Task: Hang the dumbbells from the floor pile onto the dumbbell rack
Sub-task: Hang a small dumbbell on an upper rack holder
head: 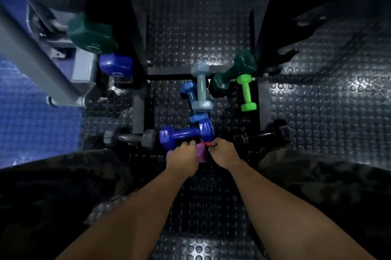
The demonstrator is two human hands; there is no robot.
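A pile of dumbbells lies on the studded floor between the black rack's legs [139, 115]. My left hand [183, 157] is closed on a purple dumbbell [201, 154], whose ends show on either side of the hand. My right hand [224, 152] grips a red dumbbell [206, 143], mostly hidden under its fingers. Just beyond lie a dark blue dumbbell [182, 133], a grey-blue one [202, 88], a mid-blue one [190, 94], a dark green one [230, 73] and a bright green one [246, 92]. On the rack at upper left hang a green dumbbell [91, 33] and a blue one [115, 65].
A grey metal dumbbell [131, 138] lies left of the pile and a black one [264, 134] to its right. A grey machine frame [42, 62] over blue matting stands at far left. My camouflage-clad knees flank both arms.
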